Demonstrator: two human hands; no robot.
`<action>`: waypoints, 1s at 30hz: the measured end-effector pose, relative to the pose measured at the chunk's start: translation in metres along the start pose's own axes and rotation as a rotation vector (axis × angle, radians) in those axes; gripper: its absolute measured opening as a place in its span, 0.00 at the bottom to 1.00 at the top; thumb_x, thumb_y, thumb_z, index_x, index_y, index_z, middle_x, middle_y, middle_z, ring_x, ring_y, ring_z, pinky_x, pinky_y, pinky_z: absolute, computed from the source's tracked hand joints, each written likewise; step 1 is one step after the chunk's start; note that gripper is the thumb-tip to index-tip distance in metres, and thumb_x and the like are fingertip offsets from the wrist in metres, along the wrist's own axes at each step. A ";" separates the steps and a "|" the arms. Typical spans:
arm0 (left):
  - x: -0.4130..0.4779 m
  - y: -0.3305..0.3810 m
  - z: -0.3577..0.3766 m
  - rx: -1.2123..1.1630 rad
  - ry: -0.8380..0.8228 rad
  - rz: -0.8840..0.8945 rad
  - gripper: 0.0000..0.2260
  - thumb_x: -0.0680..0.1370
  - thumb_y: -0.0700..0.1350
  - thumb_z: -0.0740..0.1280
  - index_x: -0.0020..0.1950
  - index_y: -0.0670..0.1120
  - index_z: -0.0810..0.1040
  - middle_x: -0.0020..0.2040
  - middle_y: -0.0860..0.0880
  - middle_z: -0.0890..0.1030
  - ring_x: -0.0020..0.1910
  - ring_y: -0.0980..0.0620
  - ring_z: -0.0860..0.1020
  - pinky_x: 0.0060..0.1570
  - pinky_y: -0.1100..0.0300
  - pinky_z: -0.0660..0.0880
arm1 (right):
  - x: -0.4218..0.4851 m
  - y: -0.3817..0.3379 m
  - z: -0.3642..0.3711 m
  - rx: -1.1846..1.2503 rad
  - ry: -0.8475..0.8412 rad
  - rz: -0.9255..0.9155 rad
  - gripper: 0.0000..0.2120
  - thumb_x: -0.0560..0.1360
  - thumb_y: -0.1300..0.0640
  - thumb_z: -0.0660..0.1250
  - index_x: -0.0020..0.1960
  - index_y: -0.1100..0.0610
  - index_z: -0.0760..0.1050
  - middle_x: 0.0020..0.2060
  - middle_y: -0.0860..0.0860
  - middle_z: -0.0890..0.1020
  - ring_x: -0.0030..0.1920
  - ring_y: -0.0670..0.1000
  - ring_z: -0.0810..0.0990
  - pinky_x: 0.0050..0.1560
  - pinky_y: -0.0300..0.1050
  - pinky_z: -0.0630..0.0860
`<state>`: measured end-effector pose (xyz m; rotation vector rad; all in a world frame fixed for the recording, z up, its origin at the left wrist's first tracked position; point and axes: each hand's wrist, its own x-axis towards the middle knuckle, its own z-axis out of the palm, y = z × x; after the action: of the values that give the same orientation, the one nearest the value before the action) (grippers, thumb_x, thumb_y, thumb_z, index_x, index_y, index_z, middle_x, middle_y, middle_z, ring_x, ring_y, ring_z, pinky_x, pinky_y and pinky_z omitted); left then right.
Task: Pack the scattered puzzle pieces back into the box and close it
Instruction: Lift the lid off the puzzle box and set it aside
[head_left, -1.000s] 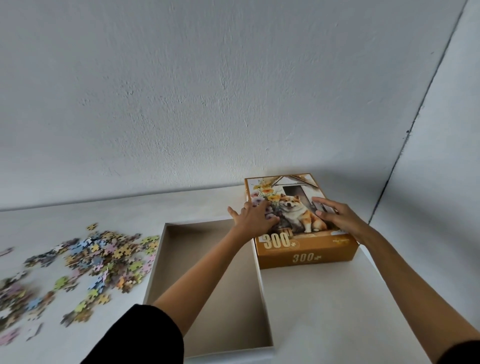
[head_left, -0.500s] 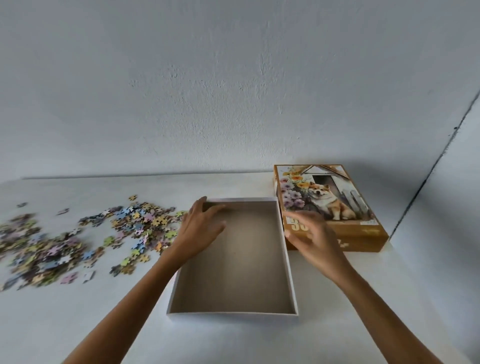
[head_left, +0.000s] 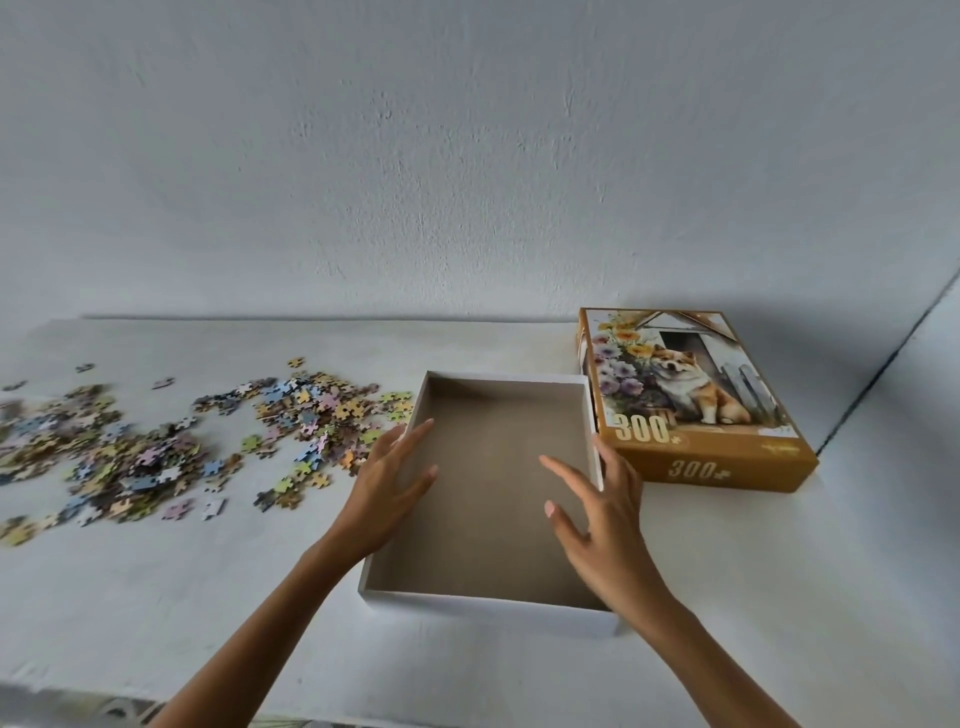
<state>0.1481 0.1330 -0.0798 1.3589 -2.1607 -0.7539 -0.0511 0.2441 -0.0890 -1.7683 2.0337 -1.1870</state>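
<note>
The open box bottom (head_left: 491, 605), white outside and brown inside, lies empty in the middle of the white table. My left hand (head_left: 387, 491) is at its left wall, fingers spread, holding nothing. Over the box's right wall hovers my right hand (head_left: 597, 525), also with fingers apart and empty. The orange lid (head_left: 696, 410) with a dog picture and "300+" lies face up just right of the box. Several loose puzzle pieces (head_left: 171, 447) are scattered in a wide heap to the left of the box.
A white wall (head_left: 467, 156) rises right behind the table. A second wall meets it at a corner on the far right (head_left: 883, 374). The table's front edge (head_left: 78, 693) runs along the bottom left.
Both hands let go of the lid, which now lies on the table, and came back to the two sides of the open box. The view swung left and down.
</note>
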 end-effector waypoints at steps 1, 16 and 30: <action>0.000 -0.002 0.000 -0.006 0.005 0.003 0.24 0.77 0.48 0.63 0.72 0.55 0.60 0.74 0.44 0.61 0.72 0.45 0.61 0.66 0.52 0.62 | -0.002 -0.002 0.001 0.017 0.021 0.023 0.18 0.73 0.55 0.65 0.63 0.50 0.72 0.72 0.56 0.57 0.72 0.53 0.53 0.66 0.39 0.53; 0.084 0.025 -0.044 -0.278 0.156 0.049 0.15 0.72 0.51 0.65 0.58 0.51 0.78 0.59 0.49 0.78 0.64 0.50 0.73 0.62 0.58 0.67 | 0.104 -0.025 -0.018 0.131 -0.047 0.099 0.19 0.74 0.57 0.66 0.65 0.51 0.71 0.68 0.60 0.59 0.72 0.57 0.54 0.70 0.49 0.54; 0.154 -0.006 0.003 -0.169 0.077 -0.052 0.18 0.74 0.43 0.68 0.64 0.47 0.74 0.66 0.45 0.74 0.67 0.46 0.69 0.64 0.57 0.64 | 0.165 0.018 -0.012 0.045 -0.194 0.145 0.22 0.74 0.57 0.64 0.68 0.53 0.66 0.67 0.59 0.65 0.71 0.58 0.58 0.69 0.51 0.57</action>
<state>0.0895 -0.0089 -0.0703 1.3381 -1.9617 -0.8688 -0.1159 0.0995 -0.0365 -1.6163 1.9684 -0.9708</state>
